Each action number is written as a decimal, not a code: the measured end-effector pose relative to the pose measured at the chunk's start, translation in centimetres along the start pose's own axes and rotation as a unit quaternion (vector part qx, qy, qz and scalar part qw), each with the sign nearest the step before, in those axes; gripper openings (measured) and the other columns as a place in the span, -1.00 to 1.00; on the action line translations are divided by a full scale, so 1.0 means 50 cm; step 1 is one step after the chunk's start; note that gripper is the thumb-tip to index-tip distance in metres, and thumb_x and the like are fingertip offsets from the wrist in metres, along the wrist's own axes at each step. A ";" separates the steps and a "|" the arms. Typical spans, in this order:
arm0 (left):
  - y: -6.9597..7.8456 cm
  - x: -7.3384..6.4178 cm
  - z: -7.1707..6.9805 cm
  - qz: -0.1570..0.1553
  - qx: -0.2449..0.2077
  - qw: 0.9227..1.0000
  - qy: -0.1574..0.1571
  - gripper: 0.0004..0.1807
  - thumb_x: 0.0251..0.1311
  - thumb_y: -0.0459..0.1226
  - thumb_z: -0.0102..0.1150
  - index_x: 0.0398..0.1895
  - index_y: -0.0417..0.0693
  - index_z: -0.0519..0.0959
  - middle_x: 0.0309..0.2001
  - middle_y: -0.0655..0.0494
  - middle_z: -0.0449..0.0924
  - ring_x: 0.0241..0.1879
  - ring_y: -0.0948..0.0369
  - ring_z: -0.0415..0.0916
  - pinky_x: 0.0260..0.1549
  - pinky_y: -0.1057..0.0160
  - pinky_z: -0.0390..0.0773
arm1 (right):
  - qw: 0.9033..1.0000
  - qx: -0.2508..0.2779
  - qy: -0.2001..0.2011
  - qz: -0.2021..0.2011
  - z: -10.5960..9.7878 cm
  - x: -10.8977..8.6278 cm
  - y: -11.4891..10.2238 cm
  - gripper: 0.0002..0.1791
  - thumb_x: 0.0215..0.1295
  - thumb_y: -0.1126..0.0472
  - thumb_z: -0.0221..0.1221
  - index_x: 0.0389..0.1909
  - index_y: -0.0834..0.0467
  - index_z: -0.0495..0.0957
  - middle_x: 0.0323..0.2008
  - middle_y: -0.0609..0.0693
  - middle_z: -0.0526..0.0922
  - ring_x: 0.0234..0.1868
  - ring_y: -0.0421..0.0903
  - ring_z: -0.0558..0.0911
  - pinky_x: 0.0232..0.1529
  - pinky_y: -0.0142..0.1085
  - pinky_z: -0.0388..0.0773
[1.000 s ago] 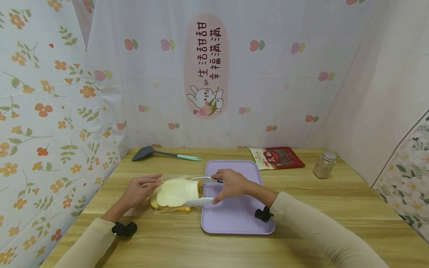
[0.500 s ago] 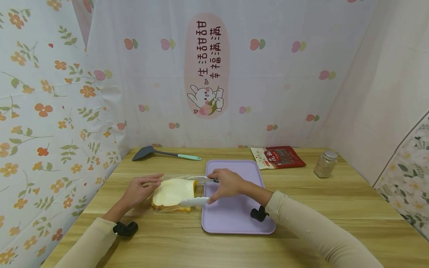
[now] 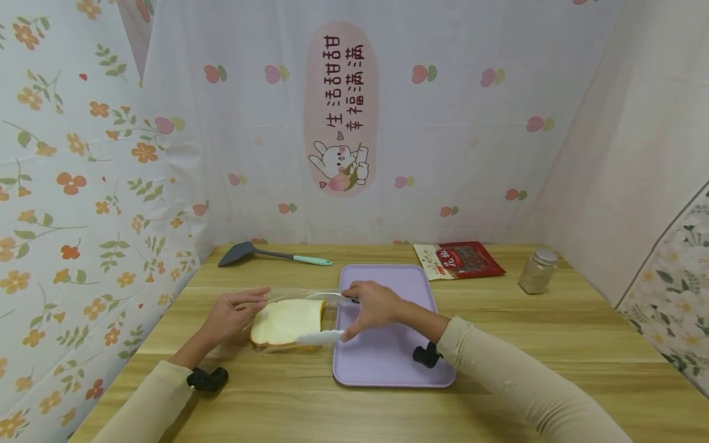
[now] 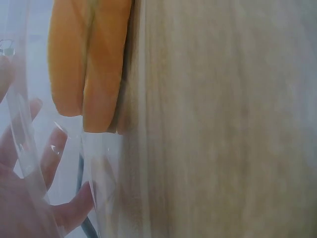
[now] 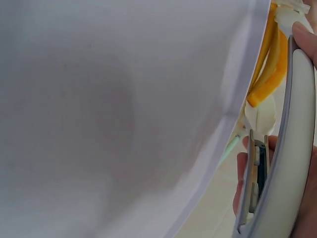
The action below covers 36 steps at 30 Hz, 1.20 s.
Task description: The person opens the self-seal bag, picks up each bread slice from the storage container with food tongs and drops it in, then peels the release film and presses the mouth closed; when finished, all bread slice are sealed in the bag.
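My right hand grips a pair of tongs, thumb on one arm and fingers on the other. The tongs' white tips stand apart, one on each side of the bread slices. A yellowish slice lies flat over another; their orange-brown crusts show edge-on in the left wrist view. Around the bread is a clear plastic bag, which reaches right to the tray's edge. At the bag's left end is my left hand. Its fingers are straight and spread against the film.
A lavender tray lies under my right hand and wrist. Behind, a spatula with a mint handle is at the left. A red spice packet and a lidded glass jar are at the back right of the wooden table.
My right hand has shifted slightly left with the tongs, and their tips have spread. The upper bread slice has settled flat over the lower one. My left hand has barely moved.
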<state>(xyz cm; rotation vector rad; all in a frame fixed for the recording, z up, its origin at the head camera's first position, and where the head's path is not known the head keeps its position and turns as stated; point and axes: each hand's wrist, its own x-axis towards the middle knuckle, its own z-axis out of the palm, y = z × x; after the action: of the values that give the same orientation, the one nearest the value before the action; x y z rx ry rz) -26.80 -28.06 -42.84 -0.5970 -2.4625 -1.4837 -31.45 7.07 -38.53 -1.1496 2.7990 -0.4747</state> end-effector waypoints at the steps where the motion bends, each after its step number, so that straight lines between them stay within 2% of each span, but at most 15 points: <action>1: 0.000 0.000 0.000 0.000 0.002 1.000 0.000 -0.77 0.36 -0.32 0.19 -0.07 -0.29 0.72 0.22 -0.17 0.53 0.25 -0.09 0.42 0.04 -0.24 0.48 | 1.000 0.001 0.000 -0.001 0.001 0.000 0.000 0.10 -0.30 -0.40 0.49 0.29 0.13 0.52 0.08 -0.04 0.58 0.01 -0.11 0.55 -0.16 -0.18 0.55; 6: 0.002 -0.001 -0.001 -0.002 0.002 1.000 0.000 -0.76 0.36 -0.32 0.20 -0.07 -0.30 0.71 0.22 -0.17 0.53 0.20 0.18 0.49 -0.01 0.21 0.57 | 1.000 -0.007 -0.005 0.002 0.007 0.000 0.002 0.16 -0.29 -0.44 0.46 0.33 0.16 0.47 0.13 0.00 0.54 0.04 -0.07 0.53 -0.13 -0.17 0.55; 8: 0.001 -0.001 -0.001 -0.001 0.001 1.000 0.000 -0.76 0.35 -0.32 0.21 -0.07 -0.31 0.71 0.22 -0.18 0.53 0.18 0.30 0.48 -0.04 0.31 0.55 | 1.000 -0.014 -0.005 0.005 0.009 0.001 0.003 0.18 -0.29 -0.46 0.45 0.35 0.17 0.44 0.16 0.01 0.52 0.06 -0.04 0.51 -0.11 -0.16 0.54; 10: 0.001 -0.001 -0.001 0.001 0.003 1.000 -0.001 -0.76 0.35 -0.32 0.21 -0.06 -0.32 0.71 0.22 -0.18 0.53 0.17 0.37 0.47 -0.02 0.26 0.56 | 1.000 -0.021 -0.003 0.004 0.010 0.000 0.003 0.20 -0.29 -0.46 0.44 0.36 0.17 0.42 0.17 0.03 0.51 0.07 -0.01 0.50 -0.09 -0.14 0.54; 13: 0.002 -0.001 0.000 0.004 0.009 1.000 0.001 -0.76 0.35 -0.31 0.20 -0.07 -0.31 0.71 0.22 -0.18 0.53 0.18 0.35 0.47 0.02 0.00 0.56 | 1.000 -0.024 0.000 0.000 0.009 -0.001 0.001 0.20 -0.27 -0.46 0.44 0.37 0.18 0.41 0.18 0.04 0.50 0.06 -0.01 0.49 -0.07 -0.14 0.53; 16: 0.002 -0.001 0.001 0.005 0.015 1.000 0.003 -0.76 0.36 -0.32 0.20 -0.08 -0.32 0.71 0.21 -0.19 0.53 0.20 0.18 0.49 0.02 -0.23 0.50 | 1.000 -0.022 0.002 -0.006 0.006 -0.005 0.000 0.19 -0.26 -0.45 0.44 0.37 0.19 0.41 0.18 0.04 0.50 0.05 -0.01 0.49 -0.07 -0.15 0.52; 19: 0.002 0.000 0.001 0.007 0.021 1.000 0.004 -0.76 0.37 -0.32 0.19 -0.08 -0.32 0.71 0.21 -0.20 0.53 0.23 -0.03 0.47 0.02 -0.33 0.45 | 1.000 -0.020 0.005 -0.012 0.004 -0.010 -0.001 0.19 -0.24 -0.45 0.43 0.38 0.20 0.41 0.19 0.03 0.50 0.03 -0.02 0.49 -0.09 -0.17 0.52; 24: 0.004 0.000 0.001 0.008 0.017 1.000 0.006 -0.77 0.36 -0.33 0.19 -0.08 -0.32 0.71 0.21 -0.20 0.53 0.23 -0.17 0.42 0.02 -0.39 0.41 | 0.999 -0.026 0.019 -0.024 0.004 -0.016 0.003 0.17 -0.22 -0.45 0.43 0.37 0.18 0.42 0.21 -0.02 0.50 -0.01 -0.05 0.48 -0.13 -0.21 0.50; 29: 0.002 0.000 0.002 0.008 -0.001 1.000 0.004 -0.76 0.37 -0.34 0.18 -0.07 -0.36 0.70 0.22 -0.22 0.52 0.23 -0.08 0.45 0.03 -0.32 0.44 | 0.999 -0.025 0.025 -0.035 0.001 -0.021 0.005 0.17 -0.23 -0.46 0.43 0.37 0.18 0.43 0.22 -0.04 0.51 -0.01 -0.07 0.48 -0.12 -0.21 0.49; 36: -0.002 0.000 0.002 0.005 -0.006 1.000 0.003 -0.75 0.37 -0.34 0.17 -0.06 -0.40 0.68 0.22 -0.24 0.51 0.24 -0.09 0.44 0.05 -0.32 0.43 | 0.998 -0.025 0.030 -0.039 0.004 -0.021 0.006 0.11 -0.21 -0.45 0.43 0.34 0.14 0.47 0.19 -0.08 0.54 -0.02 -0.12 0.47 -0.17 -0.27 0.47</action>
<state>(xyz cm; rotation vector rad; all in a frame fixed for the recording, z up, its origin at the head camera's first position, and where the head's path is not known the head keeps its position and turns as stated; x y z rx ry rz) -26.84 -28.00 -42.97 -0.6045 -2.4451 -1.4948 -30.86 7.95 -38.88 -1.2809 2.8408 -0.4563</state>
